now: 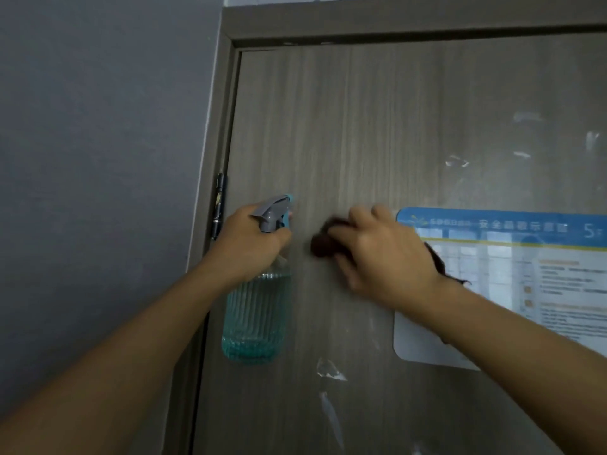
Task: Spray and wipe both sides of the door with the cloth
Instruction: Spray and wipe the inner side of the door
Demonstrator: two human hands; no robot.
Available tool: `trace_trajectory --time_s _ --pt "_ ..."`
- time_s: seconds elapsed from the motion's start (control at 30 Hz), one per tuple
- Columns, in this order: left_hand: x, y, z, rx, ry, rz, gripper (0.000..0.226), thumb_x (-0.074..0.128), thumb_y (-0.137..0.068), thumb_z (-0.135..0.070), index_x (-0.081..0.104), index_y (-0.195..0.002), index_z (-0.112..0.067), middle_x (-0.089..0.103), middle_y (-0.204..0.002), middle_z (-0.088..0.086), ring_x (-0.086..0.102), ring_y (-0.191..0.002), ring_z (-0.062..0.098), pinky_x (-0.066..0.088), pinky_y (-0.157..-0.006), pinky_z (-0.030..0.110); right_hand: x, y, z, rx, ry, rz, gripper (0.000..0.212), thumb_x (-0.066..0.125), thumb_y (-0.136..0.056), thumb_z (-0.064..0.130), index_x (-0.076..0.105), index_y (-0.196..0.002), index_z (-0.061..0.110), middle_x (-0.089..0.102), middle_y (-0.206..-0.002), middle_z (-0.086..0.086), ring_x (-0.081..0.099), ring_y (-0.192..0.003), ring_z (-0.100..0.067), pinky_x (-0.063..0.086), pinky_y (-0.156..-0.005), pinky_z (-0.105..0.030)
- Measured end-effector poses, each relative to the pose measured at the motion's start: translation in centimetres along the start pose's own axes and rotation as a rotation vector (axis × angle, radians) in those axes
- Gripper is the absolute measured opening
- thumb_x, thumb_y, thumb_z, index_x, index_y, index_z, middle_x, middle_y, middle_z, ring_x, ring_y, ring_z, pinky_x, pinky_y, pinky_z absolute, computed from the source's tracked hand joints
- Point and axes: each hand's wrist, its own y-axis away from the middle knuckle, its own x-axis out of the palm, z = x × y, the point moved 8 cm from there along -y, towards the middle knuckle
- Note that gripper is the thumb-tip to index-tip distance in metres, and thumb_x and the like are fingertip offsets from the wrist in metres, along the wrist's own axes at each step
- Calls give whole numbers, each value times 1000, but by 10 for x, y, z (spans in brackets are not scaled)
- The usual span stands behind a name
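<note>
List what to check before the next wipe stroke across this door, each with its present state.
1. Cloth gripped in right hand, against the door: ok.
2. Spray bottle held by left hand: ok.
3. Liquid left in bottle: ok.
4. Nozzle aimed at door: cannot tell.
5. Posted notice out of the cloth's way: not ok, right beside it.
6. White smears lower on the door gone: not ok.

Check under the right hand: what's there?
A dark brown cloth pressed on the door by the right hand; its middle is covered, edges show both sides.
</note>
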Motion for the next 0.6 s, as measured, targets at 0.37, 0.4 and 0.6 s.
trace_trajectory --time_s 0.37,0.4,0.6 --pt "5 85 53 -112 110 -22 14 70 -100 -22 73 -113 -24 77 -91 10 77 -72 25 64 -74 43 12 -32 14 84 -46 -55 29 65 -94 34 68 -117 15 53 -108 -9 51 -94 -35 40 -53 -37" --pt "11 94 59 -135 119 -21 12 70 -100 -21 73 -111 -24 76 -91 9 76 -73 26 64 -73 44 11 -33 13 83 -47 -45 31 64 -95 35 68 -119 15 52 -108 -9 50 -95 -34 42 -55 -38" --pt "35 114 67 -118 134 -19 9 69 -95 -21 69 -96 -12 69 -90 22 67 -80 46 56 -71 65 8 -33 12 123 -47 -31 34 64 -95 35 68 -121 15 53 -109 -10 50 -97 -35 47 -57 -41"
